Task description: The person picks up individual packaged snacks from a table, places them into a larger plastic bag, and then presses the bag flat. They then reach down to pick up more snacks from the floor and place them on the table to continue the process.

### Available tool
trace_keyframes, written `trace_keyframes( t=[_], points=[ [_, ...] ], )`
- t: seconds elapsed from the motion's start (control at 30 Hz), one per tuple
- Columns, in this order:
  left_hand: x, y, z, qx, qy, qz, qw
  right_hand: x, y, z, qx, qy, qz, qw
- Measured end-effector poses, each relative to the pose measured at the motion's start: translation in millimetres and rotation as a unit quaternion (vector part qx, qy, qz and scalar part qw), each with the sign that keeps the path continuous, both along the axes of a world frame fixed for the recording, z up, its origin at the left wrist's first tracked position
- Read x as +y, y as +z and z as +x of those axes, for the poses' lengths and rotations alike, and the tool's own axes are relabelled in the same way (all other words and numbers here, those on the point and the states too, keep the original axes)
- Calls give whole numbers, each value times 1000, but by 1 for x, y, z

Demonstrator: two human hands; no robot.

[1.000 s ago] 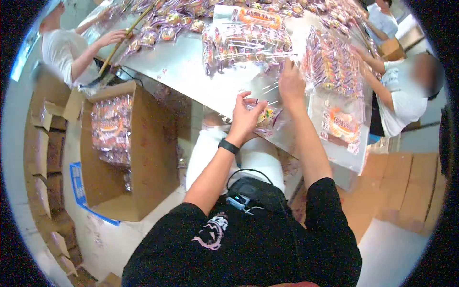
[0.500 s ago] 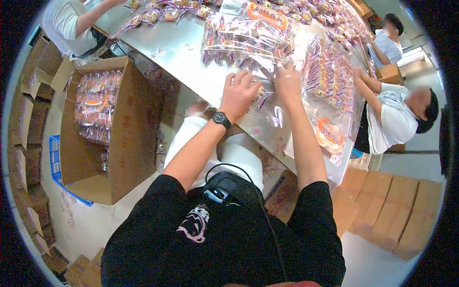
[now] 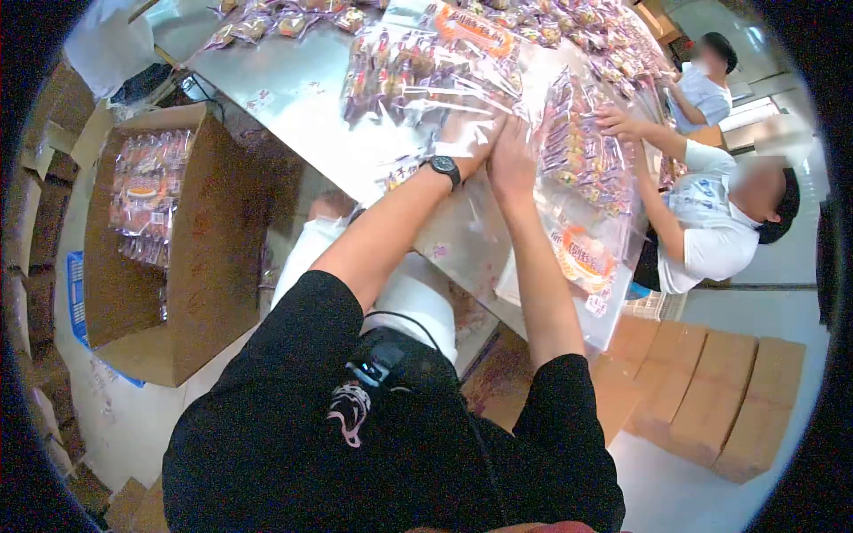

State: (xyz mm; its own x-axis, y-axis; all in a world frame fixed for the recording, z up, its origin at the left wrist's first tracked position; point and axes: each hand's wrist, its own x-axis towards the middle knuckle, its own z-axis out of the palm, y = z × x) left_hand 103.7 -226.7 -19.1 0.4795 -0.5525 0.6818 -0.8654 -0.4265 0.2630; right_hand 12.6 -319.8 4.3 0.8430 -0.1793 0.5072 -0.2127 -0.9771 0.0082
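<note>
Where the left hand [image 3: 471,139] overlaps the right hand [image 3: 513,164] in my view, both sit at the near right corner of a clear bag of packets [image 3: 409,75]. That bag lies flat on the metal table [image 3: 275,107], just beyond the fingers and mostly ahead of the left hand. I see the right hand stretched forward, its fingers close together; the left comes in from the side with its fingers running toward the right. Glare off the plastic blurs the fingertips, so I cannot tell whether either hand pinches the bag's edge or only presses on it.

Just left of the left hand I make out a printed patch [image 3: 400,171], too blurred to name. To the right of the right hand lies a second bag [image 3: 582,151], its orange-printed end nearer the forearm, and a co-worker's hand [image 3: 622,126] reaches to its far side. Well beyond both hands I have loose packets [image 3: 293,25] along the table. Far to the left of the left hand stands a carton [image 3: 213,258] holding packed bags [image 3: 151,186]; behind the right hand, off to its right, cardboard boxes [image 3: 702,391] stand in a row.
</note>
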Motion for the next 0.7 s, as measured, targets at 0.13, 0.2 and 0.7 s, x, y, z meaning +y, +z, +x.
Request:
trace_keyframes(
  t=[0.13,0.2,0.7],
  points=[
    [-14,-14,11,59,-29,-148,987,-2,4,6,48,-54,20,997],
    [-15,-16,21,37,10,-92,995,-4,9,4,30,-47,7,998],
    [12,6,23,79,57,19,995,-2,-23,31,55,-57,9,997]
  ],
)
